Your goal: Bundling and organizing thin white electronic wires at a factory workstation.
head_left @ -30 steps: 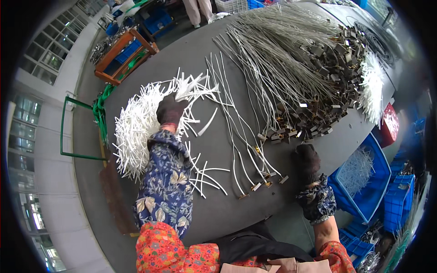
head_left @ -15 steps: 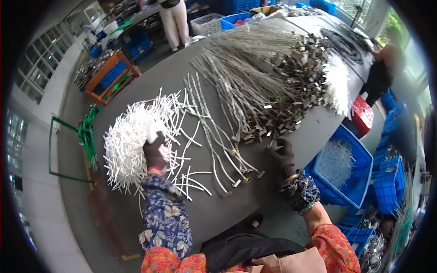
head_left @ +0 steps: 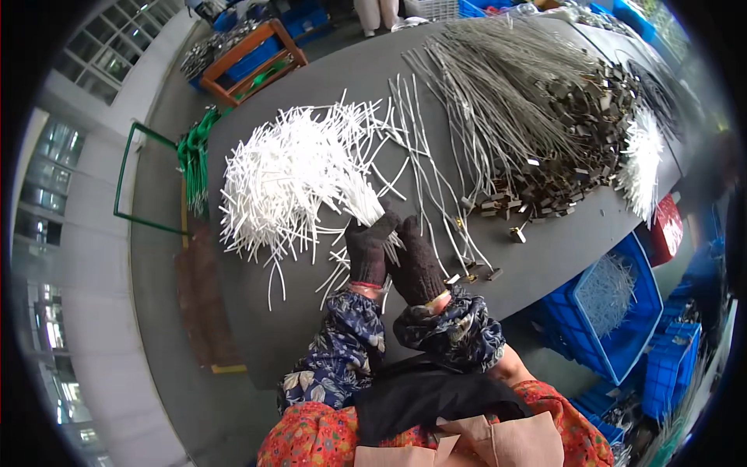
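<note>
While both gloved hands meet at frame centre, left hand [head_left: 366,253] and right hand [head_left: 416,261] pinch white tube [head_left: 372,210] from edge of white tube pile [head_left: 292,175], fingers closed on it, likely for separating one piece. Grey wire leads [head_left: 436,179] lie just right. Metal-ended wire heap [head_left: 545,117] upper right, well apart. Blue crates [head_left: 615,311] lower right beyond grey table [head_left: 257,311].

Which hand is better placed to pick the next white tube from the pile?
Left, probably. The left hand sits at the edge of the white tubes, fingertips touching them; the right hand lies beside it, nearer the grey cables.
</note>
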A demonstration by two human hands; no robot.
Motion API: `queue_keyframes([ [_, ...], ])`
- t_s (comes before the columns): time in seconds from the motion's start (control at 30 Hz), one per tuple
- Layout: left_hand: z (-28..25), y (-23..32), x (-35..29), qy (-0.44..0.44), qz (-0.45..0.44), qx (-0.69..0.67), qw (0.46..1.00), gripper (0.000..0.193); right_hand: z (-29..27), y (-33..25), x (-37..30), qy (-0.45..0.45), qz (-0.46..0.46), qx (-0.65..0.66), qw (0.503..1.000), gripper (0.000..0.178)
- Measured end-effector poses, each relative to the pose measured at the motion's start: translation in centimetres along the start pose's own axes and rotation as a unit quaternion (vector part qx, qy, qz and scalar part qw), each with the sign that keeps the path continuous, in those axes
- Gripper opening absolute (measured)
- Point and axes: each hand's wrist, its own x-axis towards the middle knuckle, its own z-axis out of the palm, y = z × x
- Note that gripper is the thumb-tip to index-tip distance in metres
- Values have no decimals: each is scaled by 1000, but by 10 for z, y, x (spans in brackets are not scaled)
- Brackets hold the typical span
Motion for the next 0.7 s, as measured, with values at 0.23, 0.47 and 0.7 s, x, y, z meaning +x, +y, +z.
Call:
queue_keyframes([
  [0.23,-58,22,-12,-145,-174,149,963,20,-5,-53,21,-98,59,78,990,41],
  [0.47,-93,18,-55,-151,-250,246,924,31,28,-30,79,-102,88,97,986,28],
  [0.7,-92,-33,-93,42,-103,24,994,34,8,-104,71,-83,-55,-407,908,69],
])
